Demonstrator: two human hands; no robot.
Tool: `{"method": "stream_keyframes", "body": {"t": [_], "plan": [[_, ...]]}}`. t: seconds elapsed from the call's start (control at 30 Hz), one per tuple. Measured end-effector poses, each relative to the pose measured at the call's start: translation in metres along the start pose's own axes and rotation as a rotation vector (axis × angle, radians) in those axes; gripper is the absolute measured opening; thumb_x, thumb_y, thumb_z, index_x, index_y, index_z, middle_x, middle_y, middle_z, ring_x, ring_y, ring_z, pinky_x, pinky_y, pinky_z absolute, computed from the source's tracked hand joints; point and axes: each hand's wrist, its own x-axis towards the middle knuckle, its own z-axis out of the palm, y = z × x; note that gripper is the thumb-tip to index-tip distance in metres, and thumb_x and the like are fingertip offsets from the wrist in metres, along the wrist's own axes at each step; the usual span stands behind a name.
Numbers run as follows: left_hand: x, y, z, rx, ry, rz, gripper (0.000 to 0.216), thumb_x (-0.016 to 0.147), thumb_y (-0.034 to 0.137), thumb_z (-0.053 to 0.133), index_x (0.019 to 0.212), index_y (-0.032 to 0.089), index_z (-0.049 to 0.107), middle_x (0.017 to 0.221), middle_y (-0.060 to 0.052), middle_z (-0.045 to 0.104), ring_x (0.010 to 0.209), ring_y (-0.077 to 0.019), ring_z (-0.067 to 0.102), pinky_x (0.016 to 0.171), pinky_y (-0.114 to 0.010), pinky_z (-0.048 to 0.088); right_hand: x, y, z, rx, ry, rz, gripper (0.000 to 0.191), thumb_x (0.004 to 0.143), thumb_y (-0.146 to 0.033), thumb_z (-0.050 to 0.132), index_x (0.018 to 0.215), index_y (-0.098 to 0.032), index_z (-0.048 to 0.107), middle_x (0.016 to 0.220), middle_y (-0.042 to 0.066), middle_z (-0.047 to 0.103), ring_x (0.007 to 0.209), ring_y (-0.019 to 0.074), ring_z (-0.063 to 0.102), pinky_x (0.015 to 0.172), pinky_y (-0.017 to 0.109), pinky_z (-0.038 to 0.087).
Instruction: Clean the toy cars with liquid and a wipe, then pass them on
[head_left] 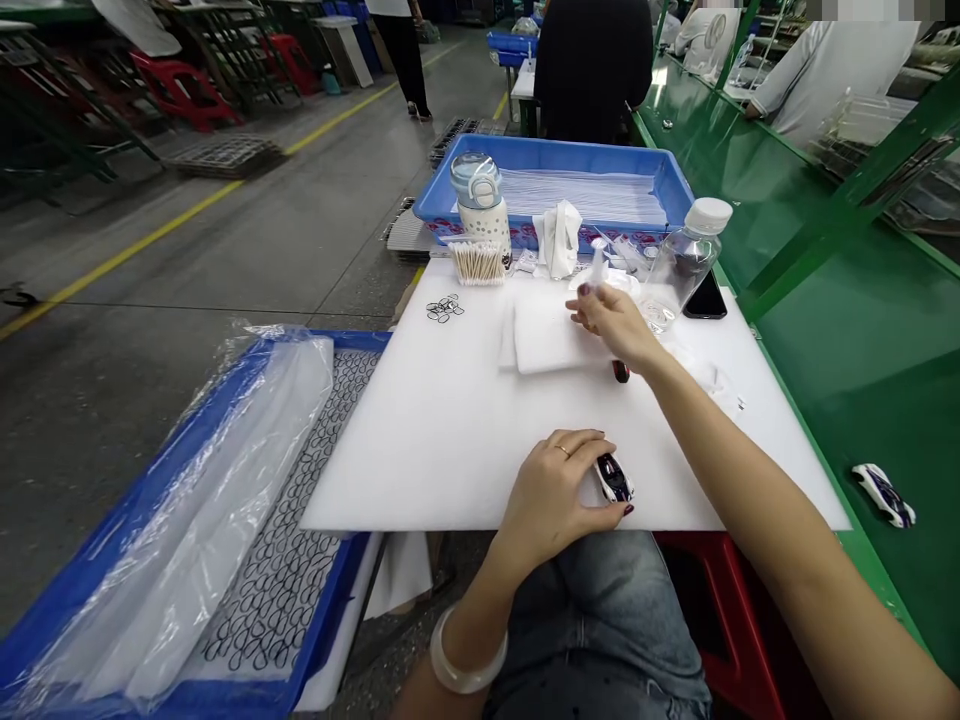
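Observation:
Near the front edge of the white work board (420,430), my left hand (551,490) grips a small white and dark-blue toy car (615,478) between thumb and fingers. My right hand (619,322) is farther forward, over a folded white cloth (551,335), its fingers drawn together. Whatever is in that pinch is too small to make out. Just behind these fingers is a small clear dropper bottle (598,262); I cannot tell whether they touch it. A red and black object (621,372) shows partly under my right wrist.
Cotton swabs (478,264), a lidded cup (480,205), crumpled tissue (559,240), a clear bottle (686,260) and a phone (706,298) line the back. Black rings (445,308) lie left. Blue trays (555,150) flank the board. Another toy car (885,495) rests on the green bench (847,400).

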Motion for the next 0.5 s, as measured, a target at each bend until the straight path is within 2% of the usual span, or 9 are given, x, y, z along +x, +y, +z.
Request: {"method": "stream_keyframes", "body": {"t": [0.07, 0.13, 0.23, 0.33, 0.4, 0.5], "plan": [[0.0, 0.001, 0.0, 0.003, -0.002, -0.006, 0.053, 0.066, 0.031, 0.085, 0.113, 0.02, 0.063, 0.123, -0.007, 0.066, 0.114, -0.0274, 0.058, 0.098, -0.047, 0.049, 0.0, -0.003, -0.003, 0.132, -0.046, -0.009, 0.051, 0.094, -0.067, 0.04, 0.089, -0.02, 0.057, 0.103, 0.008, 0.066, 0.087, 0.0169, 0.063, 0.078, 0.031, 0.047], [0.0, 0.001, 0.0, 0.008, -0.004, -0.01, 0.052, 0.067, 0.031, 0.084, 0.113, 0.021, 0.063, 0.123, -0.007, 0.065, 0.115, -0.0275, 0.058, 0.097, -0.048, 0.049, -0.004, -0.005, -0.001, 0.126, -0.083, -0.037, 0.051, 0.092, -0.068, 0.044, 0.094, -0.021, 0.061, 0.11, 0.008, 0.066, 0.094, 0.0183, 0.063, 0.082, 0.033, 0.048], [0.0, 0.001, 0.001, 0.014, 0.002, -0.004, 0.052, 0.067, 0.031, 0.084, 0.114, 0.02, 0.063, 0.124, -0.008, 0.065, 0.114, -0.0279, 0.058, 0.097, -0.049, 0.05, -0.009, -0.002, 0.003, 0.003, -0.172, -0.066, 0.047, 0.087, -0.066, 0.056, 0.089, -0.02, 0.066, 0.105, 0.007, 0.068, 0.102, 0.0228, 0.062, 0.091, 0.038, 0.046], [0.0, 0.0, 0.001, -0.005, 0.026, 0.005, 0.051, 0.066, 0.029, 0.084, 0.113, 0.019, 0.065, 0.124, -0.009, 0.067, 0.114, -0.0279, 0.06, 0.097, -0.049, 0.051, -0.009, -0.005, -0.003, 0.11, -0.249, -0.072, 0.045, 0.09, -0.064, 0.053, 0.089, -0.021, 0.067, 0.102, 0.006, 0.067, 0.106, 0.0231, 0.059, 0.091, 0.039, 0.046], [-0.001, -0.001, 0.001, -0.039, 0.054, -0.013, 0.05, 0.065, 0.027, 0.084, 0.111, 0.02, 0.068, 0.123, -0.008, 0.068, 0.113, -0.0273, 0.062, 0.097, -0.048, 0.051, -0.016, -0.015, -0.01, 0.236, -0.205, -0.099, 0.04, 0.091, -0.059, 0.053, 0.091, -0.022, 0.067, 0.102, 0.006, 0.066, 0.107, 0.0221, 0.058, 0.089, 0.038, 0.047], [0.0, 0.001, 0.003, -0.104, 0.108, -0.087, 0.045, 0.065, 0.024, 0.082, 0.109, 0.023, 0.071, 0.121, -0.006, 0.07, 0.11, -0.0263, 0.065, 0.098, -0.046, 0.052, -0.044, -0.034, -0.014, 0.388, -0.129, -0.168, 0.027, 0.086, -0.047, 0.066, 0.091, -0.021, 0.066, 0.093, 0.004, 0.063, 0.097, 0.0199, 0.059, 0.085, 0.036, 0.048]]}}
